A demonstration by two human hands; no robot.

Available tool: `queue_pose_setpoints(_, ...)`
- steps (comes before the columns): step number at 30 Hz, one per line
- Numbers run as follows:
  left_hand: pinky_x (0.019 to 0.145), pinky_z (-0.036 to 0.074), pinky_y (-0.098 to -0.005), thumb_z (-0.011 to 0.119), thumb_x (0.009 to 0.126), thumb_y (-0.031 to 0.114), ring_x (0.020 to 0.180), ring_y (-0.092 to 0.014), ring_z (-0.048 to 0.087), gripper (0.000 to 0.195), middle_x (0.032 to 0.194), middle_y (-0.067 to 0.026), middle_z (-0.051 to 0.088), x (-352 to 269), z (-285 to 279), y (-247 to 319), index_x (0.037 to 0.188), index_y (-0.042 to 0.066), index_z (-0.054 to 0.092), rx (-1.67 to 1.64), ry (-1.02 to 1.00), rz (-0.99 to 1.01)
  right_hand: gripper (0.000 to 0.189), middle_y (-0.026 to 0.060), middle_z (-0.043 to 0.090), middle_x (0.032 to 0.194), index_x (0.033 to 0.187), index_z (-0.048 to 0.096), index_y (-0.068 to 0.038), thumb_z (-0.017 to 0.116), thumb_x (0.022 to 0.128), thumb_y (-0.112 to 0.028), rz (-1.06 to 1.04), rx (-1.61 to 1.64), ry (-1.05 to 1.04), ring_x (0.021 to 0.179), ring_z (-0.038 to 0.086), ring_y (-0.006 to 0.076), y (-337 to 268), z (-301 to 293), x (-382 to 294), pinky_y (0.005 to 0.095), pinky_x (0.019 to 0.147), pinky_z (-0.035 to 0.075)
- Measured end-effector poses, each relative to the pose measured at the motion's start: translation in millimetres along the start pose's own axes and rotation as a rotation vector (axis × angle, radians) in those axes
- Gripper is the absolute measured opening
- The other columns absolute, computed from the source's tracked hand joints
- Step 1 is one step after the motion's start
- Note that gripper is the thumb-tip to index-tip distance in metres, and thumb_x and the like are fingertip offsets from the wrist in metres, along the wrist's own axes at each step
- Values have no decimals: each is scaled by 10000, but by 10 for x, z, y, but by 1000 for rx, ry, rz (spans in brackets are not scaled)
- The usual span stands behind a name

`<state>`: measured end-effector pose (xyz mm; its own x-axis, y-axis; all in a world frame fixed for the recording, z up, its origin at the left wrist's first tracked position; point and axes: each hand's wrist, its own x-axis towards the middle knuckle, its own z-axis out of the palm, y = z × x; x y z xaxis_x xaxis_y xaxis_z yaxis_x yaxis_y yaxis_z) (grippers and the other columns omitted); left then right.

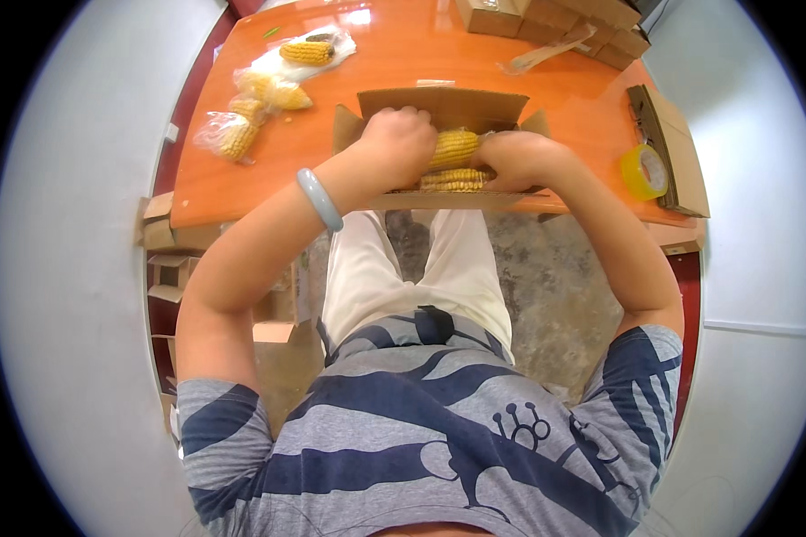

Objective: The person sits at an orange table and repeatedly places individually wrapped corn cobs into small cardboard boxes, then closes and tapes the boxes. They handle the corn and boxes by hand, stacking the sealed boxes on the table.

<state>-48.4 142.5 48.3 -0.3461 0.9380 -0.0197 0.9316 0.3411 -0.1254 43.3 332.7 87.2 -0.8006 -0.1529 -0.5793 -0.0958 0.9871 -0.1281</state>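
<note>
An open cardboard box (443,104) stands at the table's near edge, its flaps up. Inside lie corn cobs side by side; the farther cob (455,148) looks wrapped in clear plastic, and a nearer one (453,180) lies against the front wall. My left hand (401,144) reaches into the box at the left ends of the cobs, its fingers curled and the tips hidden. My right hand (520,160) is at their right ends, thumb and fingers around the end of the farther cob. Whether the left hand grips a cob is not visible.
Bagged corn cobs (240,137) lie at the table's left, with another cob (307,53) on white plastic behind them. A yellow tape roll (643,172) stands by flattened cardboard (678,154) at the right. Closed cardboard boxes (490,17) are stacked at the back right of the orange table (275,181).
</note>
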Motion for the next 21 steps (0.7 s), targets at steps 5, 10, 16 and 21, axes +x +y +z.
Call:
queue_pose_setpoints(5,810,571,-467,797,742,306,974,-351,706,451,976,-198,722,43,-142,-19,1047,19,631,-191,-234,-99,366,164,704,1050,1152,693,-53,727,861,-273,23,-17,46,1034,670,353,39,125,30,456,888,531)
queue_pose_setpoints(10,827,562,-485,794,750,321,971,-388,692,505,989,-216,715,-34,2,-158,1099,10,603,-341,-174,-119,370,167,697,1092,1150,677,-31,734,861,-253,50,12,34,1074,660,350,-7,59,15,461,920,524)
queue_pose_setpoints(16,848,559,-462,819,725,392,945,-373,697,531,991,-199,724,-70,43,-252,1060,10,666,-425,-73,-118,354,182,689,1098,1101,685,-27,770,821,-226,8,0,92,1089,646,354,54,102,60,465,921,514)
queue_pose_setpoints(21,867,557,-447,785,737,440,964,-364,701,553,1024,-198,738,-203,-250,-257,1076,6,731,-493,112,-154,331,196,690,1066,1060,697,-22,784,803,-211,-109,0,299,1061,643,374,137,145,-25,474,906,509)
